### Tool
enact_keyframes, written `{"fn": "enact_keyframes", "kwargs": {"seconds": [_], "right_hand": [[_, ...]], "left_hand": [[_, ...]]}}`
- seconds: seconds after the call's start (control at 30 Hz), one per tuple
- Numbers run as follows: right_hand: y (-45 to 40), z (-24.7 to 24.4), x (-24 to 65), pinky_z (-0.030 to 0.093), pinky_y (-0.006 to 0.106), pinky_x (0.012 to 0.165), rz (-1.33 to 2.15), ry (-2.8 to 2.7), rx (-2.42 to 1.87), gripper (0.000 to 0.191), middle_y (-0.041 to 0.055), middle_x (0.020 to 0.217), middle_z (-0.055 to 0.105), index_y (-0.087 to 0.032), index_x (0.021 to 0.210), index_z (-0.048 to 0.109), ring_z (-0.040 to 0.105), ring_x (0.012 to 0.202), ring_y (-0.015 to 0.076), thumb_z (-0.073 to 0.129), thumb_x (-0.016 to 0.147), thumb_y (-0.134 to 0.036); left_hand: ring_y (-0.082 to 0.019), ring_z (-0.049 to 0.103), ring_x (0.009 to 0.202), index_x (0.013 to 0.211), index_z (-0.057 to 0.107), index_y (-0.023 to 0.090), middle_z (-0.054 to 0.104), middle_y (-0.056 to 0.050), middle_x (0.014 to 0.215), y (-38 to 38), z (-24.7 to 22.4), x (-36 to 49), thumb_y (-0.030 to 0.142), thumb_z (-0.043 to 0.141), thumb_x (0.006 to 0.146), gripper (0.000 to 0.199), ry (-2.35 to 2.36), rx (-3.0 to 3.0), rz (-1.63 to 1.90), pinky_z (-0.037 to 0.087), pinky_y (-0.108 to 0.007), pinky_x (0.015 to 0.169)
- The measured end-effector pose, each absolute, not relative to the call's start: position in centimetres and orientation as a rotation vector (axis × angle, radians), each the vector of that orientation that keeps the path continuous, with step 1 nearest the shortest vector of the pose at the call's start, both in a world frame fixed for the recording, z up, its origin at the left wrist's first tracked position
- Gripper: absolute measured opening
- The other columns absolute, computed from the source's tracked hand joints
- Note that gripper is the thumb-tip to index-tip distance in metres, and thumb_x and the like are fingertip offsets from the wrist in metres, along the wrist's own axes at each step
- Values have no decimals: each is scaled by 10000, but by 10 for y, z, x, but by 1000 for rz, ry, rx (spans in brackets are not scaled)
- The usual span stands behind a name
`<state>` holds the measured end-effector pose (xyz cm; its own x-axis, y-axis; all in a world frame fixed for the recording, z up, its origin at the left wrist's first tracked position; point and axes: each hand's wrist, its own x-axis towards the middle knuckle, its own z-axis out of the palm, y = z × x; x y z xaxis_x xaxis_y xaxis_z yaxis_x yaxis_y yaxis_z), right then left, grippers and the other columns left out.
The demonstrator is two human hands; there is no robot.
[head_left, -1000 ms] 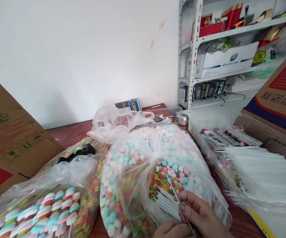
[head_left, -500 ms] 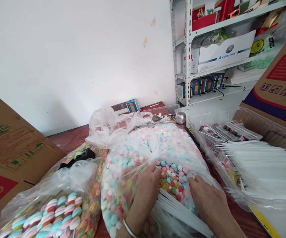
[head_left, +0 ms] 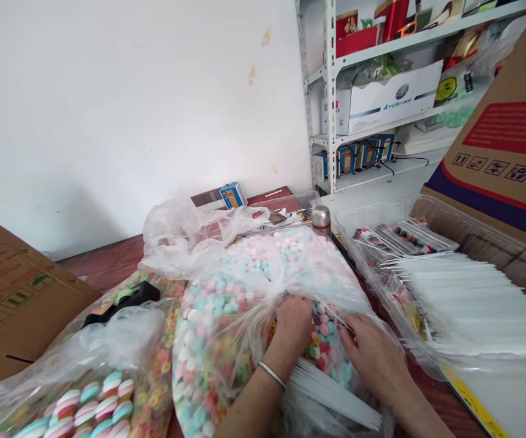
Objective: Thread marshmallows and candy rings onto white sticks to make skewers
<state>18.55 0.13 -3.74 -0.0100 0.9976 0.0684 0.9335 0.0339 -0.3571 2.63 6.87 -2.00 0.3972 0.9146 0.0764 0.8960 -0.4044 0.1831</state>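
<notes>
At lower centre, the left hand has shifted inward over the candies in the clear bag; fingertips hidden, its grip is unclear. The right hand pinches a white stick, now close beside the candies.

Metal shelving and cartons suggest a workshop.

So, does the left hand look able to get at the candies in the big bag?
Yes, it seems so: the left hand is at an opening in the big bag, where candies lie uncovered and nothing visibly blocks the way.
</notes>
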Motion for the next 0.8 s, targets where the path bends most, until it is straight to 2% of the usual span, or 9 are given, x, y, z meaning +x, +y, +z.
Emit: {"fn": "enact_keyframes", "kwargs": {"seconds": [0.1, 0.17, 0.27, 0.33, 0.47, 0.53, 0.67, 0.8], "right_hand": [[5, -39, 176, 464, 232, 781, 355, -2024, -1895, 224, 25, 1066, 732, -253, 1109, 667, 684, 974, 160, 484, 980, -251], [6, -42, 167, 469, 254, 733, 359, -2026, -1894, 245, 57, 1043, 734, -230, 1117, 667, 697, 925, 186, 457, 991, -244], [5, -50, 156, 455, 281, 656, 347, -2027, -1915, 251, 102, 1046, 713, -204, 1073, 673, 705, 832, 217, 437, 989, -204], [5, -55, 154, 451, 287, 653, 351, -2029, -1908, 237, 112, 1066, 697, -205, 1060, 671, 700, 825, 224, 452, 971, -178], [6, -60, 160, 470, 316, 714, 421, -2007, -1839, 234, 113, 1030, 705, -189, 1034, 659, 690, 875, 244, 438, 958, -172], [5, -55, 164, 485, 310, 755, 471, -1987, -1781, 228, 92, 1007, 715, -191, 1015, 651, 683, 896, 226, 429, 971, -224], [-5, -30, 163, 505, 275, 789, 930, -1719, -1384, 232, 32, 899, 707, -225, 914, 636, 655, 926, 203, 489, 957, -399], [-10, -14, 153, 487, 288, 773, 1276, -1499, -1153, 247, -4, 791, 646, -224, 802, 602, 616, 847, 200, 560, 913, -440]], "left_hand": [[-225, 619, 1003, 1038, 669, 184, 682, -94, 1084, 55, -10, 15, 108, 510, 883, 235, 1722, 2427, 459, 474, -344, 887], [-200, 651, 892, 969, 687, 186, 704, -67, 969, 42, -5, 5, 157, 505, 899, 197, 1738, 2197, 645, 500, -315, 808], [-191, 672, 707, 889, 709, 178, 712, -28, 769, 20, -5, -9, 318, 622, 853, 169, 1566, 1491, 924, 527, -302, 674], [-189, 678, 667, 879, 718, 168, 715, -26, 740, 8, -9, -13, 397, 723, 775, 252, 1401, 1074, 1018, 542, -300, 639], [-163, 685, 689, 981, 755, 156, 744, -46, 817, -7, -18, -14, 412, 843, 664, 417, 1250, 718, 1103, 562, -278, 679], [-166, 694, 721, 1011, 766, 156, 757, -57, 841, -10, -20, -13, 422, 860, 647, 460, 1215, 646, 1114, 571, -280, 716], [-193, 709, 825, 1031, 772, 150, 771, -96, 926, -10, -16, -10, 484, 782, 744, 441, 1123, 630, 1127, 574, -296, 787], [-245, 721, 886, 1024, 768, 143, 770, -135, 996, -12, -9, -5, 537, 683, 825, 449, 1005, 643, 1129, 576, -397, 858]]}}
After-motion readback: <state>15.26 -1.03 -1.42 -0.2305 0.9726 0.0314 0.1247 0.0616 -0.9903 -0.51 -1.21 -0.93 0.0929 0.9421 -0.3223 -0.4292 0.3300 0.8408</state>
